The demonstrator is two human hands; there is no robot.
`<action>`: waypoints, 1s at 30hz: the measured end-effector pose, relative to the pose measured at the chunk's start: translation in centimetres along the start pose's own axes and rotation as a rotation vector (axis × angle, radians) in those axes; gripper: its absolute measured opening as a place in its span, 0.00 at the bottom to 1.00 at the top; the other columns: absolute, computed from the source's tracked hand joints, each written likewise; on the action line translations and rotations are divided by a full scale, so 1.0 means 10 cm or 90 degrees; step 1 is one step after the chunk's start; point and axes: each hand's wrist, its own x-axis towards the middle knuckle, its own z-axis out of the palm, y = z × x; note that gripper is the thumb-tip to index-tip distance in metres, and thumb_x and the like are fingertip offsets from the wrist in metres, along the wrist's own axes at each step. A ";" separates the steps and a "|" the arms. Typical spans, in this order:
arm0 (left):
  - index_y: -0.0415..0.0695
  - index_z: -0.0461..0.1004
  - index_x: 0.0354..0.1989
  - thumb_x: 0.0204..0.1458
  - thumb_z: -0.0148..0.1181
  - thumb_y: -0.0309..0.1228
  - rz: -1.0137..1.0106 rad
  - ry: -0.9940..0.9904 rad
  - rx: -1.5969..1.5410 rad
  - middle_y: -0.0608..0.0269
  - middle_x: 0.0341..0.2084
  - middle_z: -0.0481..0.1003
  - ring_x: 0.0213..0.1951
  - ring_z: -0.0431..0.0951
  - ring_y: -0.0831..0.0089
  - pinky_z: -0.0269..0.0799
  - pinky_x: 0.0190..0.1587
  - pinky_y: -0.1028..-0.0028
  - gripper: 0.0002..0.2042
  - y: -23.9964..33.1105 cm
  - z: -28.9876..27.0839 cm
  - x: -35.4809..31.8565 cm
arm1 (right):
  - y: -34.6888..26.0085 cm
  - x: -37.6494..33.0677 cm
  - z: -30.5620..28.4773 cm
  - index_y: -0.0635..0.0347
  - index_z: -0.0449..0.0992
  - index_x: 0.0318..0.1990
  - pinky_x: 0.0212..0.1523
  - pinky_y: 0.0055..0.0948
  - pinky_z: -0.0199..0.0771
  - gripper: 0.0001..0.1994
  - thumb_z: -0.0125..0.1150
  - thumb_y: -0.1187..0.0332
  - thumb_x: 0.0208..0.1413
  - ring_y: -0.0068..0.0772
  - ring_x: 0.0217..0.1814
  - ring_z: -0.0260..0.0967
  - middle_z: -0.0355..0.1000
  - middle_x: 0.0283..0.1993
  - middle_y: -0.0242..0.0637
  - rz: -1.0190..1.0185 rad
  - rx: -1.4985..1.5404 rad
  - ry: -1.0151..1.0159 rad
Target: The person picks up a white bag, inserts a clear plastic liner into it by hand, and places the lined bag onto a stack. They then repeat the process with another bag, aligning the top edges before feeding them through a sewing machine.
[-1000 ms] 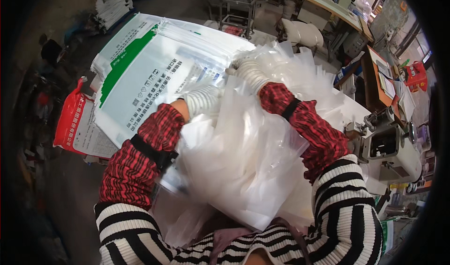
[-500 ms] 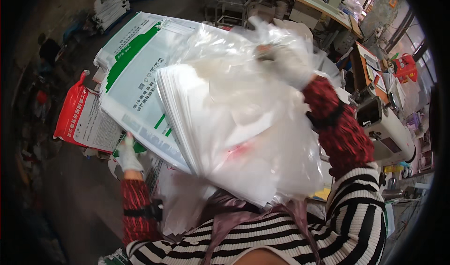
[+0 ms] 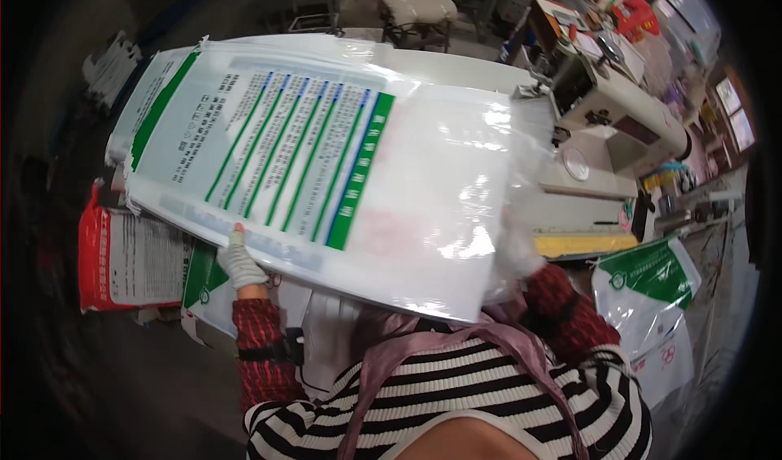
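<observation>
A stack of large white plastic bags [image 3: 285, 159], printed in green, blue and black, lies tilted across the space before me. My left hand [image 3: 241, 265], in a white glove with a bare thumb tip, grips the stack's near edge, thumb uppermost and fingers hidden below. At the right end of the stack is my right hand [image 3: 521, 248], gloved and smeared by motion. Its fingers cannot be made out. Beside it, the thin translucent plastic [image 3: 529, 155] at the stack's end is blurred too.
A pale sewing machine [image 3: 623, 110] stands on the right, above a yellow strip [image 3: 582, 246] on its table edge. Green-and-white bags [image 3: 652, 277] hang at the lower right. A red-and-white sack [image 3: 130, 256] lies left, and a padded stool [image 3: 419, 8] stands behind.
My right hand has come down and nearer, to the stack's right end. White sheets and clear film that were fanned up over the bags no longer cover the print. The view has shifted right.
</observation>
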 end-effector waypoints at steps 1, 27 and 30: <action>0.35 0.75 0.35 0.46 0.67 0.34 0.000 -0.007 0.008 0.52 0.30 0.76 0.26 0.74 0.69 0.72 0.31 0.70 0.14 0.05 0.00 0.18 | -0.41 0.16 0.10 0.64 0.72 0.47 0.48 0.35 0.71 0.14 0.44 0.68 0.60 0.42 0.46 0.70 0.73 0.46 0.45 -0.064 -0.059 -0.084; 0.42 0.71 0.35 0.44 0.64 0.35 0.679 -0.619 0.728 0.52 0.29 0.75 0.31 0.76 0.58 0.69 0.35 0.61 0.14 -0.03 2.41 -2.21 | -0.39 0.20 0.39 0.66 0.71 0.33 0.25 0.21 0.68 0.06 0.60 0.74 0.50 0.21 0.22 0.64 0.70 0.24 0.30 0.217 0.459 0.030; 0.43 0.70 0.33 0.49 0.60 0.30 0.612 -0.521 0.446 0.55 0.21 0.74 0.24 0.75 0.59 0.70 0.30 0.61 0.07 0.00 2.16 -1.98 | -0.41 0.13 0.34 0.65 0.69 0.33 0.25 0.21 0.69 0.05 0.60 0.74 0.51 0.20 0.22 0.65 0.70 0.23 0.30 0.242 0.442 -0.024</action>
